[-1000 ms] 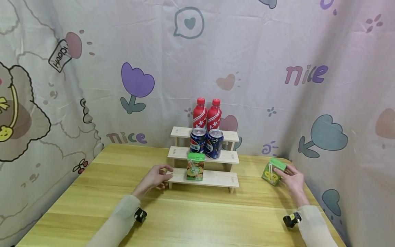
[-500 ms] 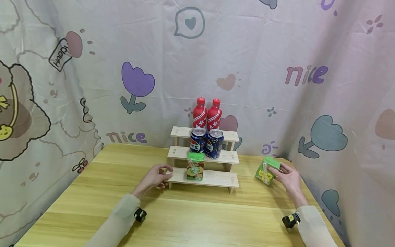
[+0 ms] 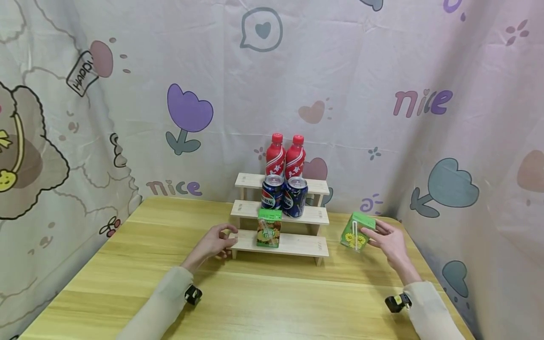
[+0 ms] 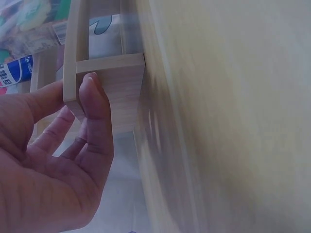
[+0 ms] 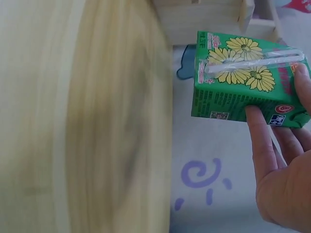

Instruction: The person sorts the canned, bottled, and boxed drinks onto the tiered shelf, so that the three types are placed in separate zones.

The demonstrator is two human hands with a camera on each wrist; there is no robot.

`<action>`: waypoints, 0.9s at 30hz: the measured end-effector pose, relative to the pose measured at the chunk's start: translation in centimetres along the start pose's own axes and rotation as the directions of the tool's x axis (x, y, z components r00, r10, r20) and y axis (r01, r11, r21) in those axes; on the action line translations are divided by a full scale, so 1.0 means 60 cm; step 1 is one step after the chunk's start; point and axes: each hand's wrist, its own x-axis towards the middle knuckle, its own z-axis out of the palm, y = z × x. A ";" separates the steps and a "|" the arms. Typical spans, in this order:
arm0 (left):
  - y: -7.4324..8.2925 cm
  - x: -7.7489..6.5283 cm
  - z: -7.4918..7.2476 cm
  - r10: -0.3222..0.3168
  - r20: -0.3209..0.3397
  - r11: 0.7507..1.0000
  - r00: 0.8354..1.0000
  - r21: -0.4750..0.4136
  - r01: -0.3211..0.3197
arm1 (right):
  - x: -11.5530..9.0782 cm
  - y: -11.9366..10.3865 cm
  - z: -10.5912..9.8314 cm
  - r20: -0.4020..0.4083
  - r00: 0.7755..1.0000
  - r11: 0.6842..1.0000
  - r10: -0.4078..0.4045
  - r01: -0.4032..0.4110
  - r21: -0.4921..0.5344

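My right hand (image 3: 393, 244) grips a green drink carton (image 3: 352, 236) with yellow flowers and a wrapped straw on its front. The carton is tilted and held above the table, right of the three-step wooden display stand (image 3: 301, 245). In the right wrist view the thumb presses the straw side of the carton (image 5: 233, 99) and the fingers support its underside. At the stand's left end, my left hand (image 3: 211, 243) pinches the lowest board between thumb and finger, also plain in the left wrist view. Another green carton (image 3: 268, 230) stands upright on that lowest step.
Two dark blue cola cans (image 3: 294, 197) stand on the middle step. Behind them, two red bottles (image 3: 275, 155) stand on the top step. The stand is on a wooden table (image 3: 272, 302), with a printed curtain (image 3: 357, 61) hanging behind and at both sides.
My right hand has carried the green drink carton leftward and slightly up, toward the stand. My left hand has stayed at the stand's left end.
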 end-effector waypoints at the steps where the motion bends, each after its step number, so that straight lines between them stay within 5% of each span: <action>1: 0.001 0.000 0.000 0.001 0.004 1.000 1.000 -0.002 -0.001 | -0.001 -0.004 0.002 0.010 1.000 1.000 -0.005 0.005 -0.001; 17: 0.002 0.003 -0.005 0.044 0.007 0.999 0.999 0.027 -0.044 | -0.021 -0.052 0.064 0.160 0.984 0.997 -0.075 0.077 -0.005; 27: 0.000 0.004 -0.003 0.031 0.014 0.999 0.999 0.016 -0.031 | -0.030 -0.064 0.131 0.225 0.973 0.997 -0.045 0.057 -0.049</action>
